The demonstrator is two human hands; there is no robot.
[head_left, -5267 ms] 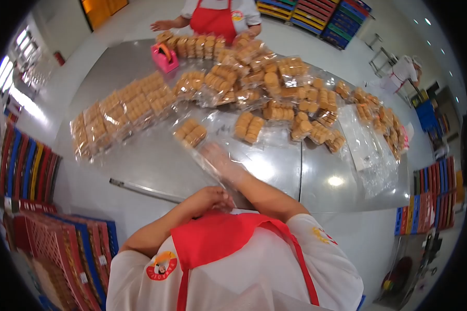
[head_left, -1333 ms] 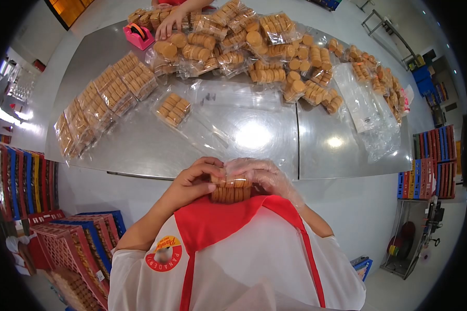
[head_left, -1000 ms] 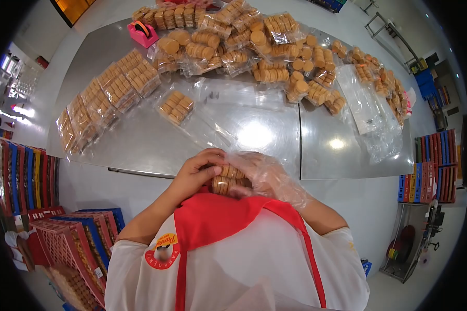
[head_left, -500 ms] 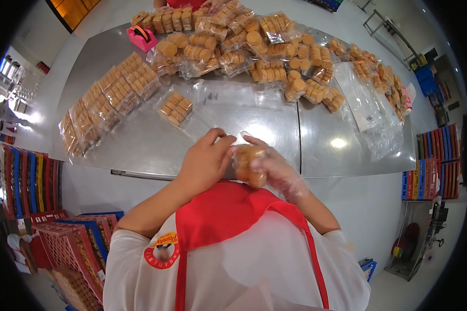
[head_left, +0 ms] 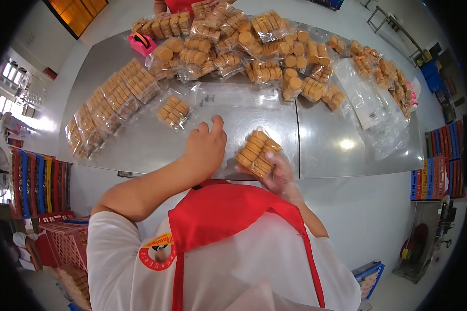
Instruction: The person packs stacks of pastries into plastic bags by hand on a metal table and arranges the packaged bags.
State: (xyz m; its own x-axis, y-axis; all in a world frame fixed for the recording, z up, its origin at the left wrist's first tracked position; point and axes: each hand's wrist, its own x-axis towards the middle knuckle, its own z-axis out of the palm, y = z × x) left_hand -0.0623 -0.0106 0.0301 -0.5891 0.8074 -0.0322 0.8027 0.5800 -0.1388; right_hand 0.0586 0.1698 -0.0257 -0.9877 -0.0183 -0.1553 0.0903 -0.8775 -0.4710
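Note:
My right hand [head_left: 279,175], in a clear plastic glove, grips a clear bag of round cookies [head_left: 258,153] just above the table's front edge. The cookies lie in stacked rows, with the bag's loose end toward the far side. My bare left hand [head_left: 207,147] is raised over the table to the left of that bag, apart from it. Its fingers are partly bent with gaps between them, and I see nothing in them. Beyond it lies a single pack of cookies [head_left: 173,112] on the steel table [head_left: 155,150].
A row of packed cookies [head_left: 111,96] lines the table's left side. Behind is a pink tape dispenser [head_left: 141,43] beside a heap of cookie bags [head_left: 228,46]. Flat plastic bags [head_left: 366,103] lie right. Another person's hands [head_left: 163,13] show at the far edge. Stacked crates [head_left: 41,181] stand left.
My left hand has left the cookie bag and moved up and left. My right hand still holds the bag, now turned so that its rows face me.

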